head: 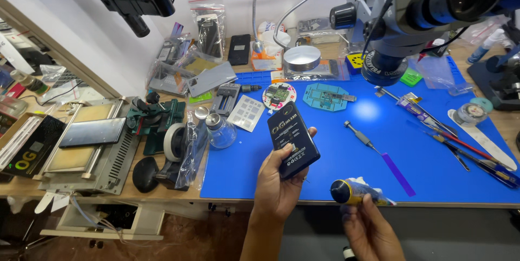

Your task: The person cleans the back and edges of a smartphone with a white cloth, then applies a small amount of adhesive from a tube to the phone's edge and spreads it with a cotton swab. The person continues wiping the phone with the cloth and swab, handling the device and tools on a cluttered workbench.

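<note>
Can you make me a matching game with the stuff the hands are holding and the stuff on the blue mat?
Things:
1. black flat box
2. glue tube
3. round green board
4. screwdriver

Places:
A. held in the right hand
B. lying on the blue mat, in the middle
C. held in the left hand
D. at the back of the mat, below the microscope

Pairs: 1-C, 2-A, 3-D, 4-B

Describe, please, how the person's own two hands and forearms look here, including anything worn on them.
Both are bare: the left hand and the right hand show no gloves, rings, watch or bracelet. The left forearm rising from the lower edge has no sleeve on the part in view. Only the right wrist shows, also uncovered. No markings or cables appear on either.
</note>
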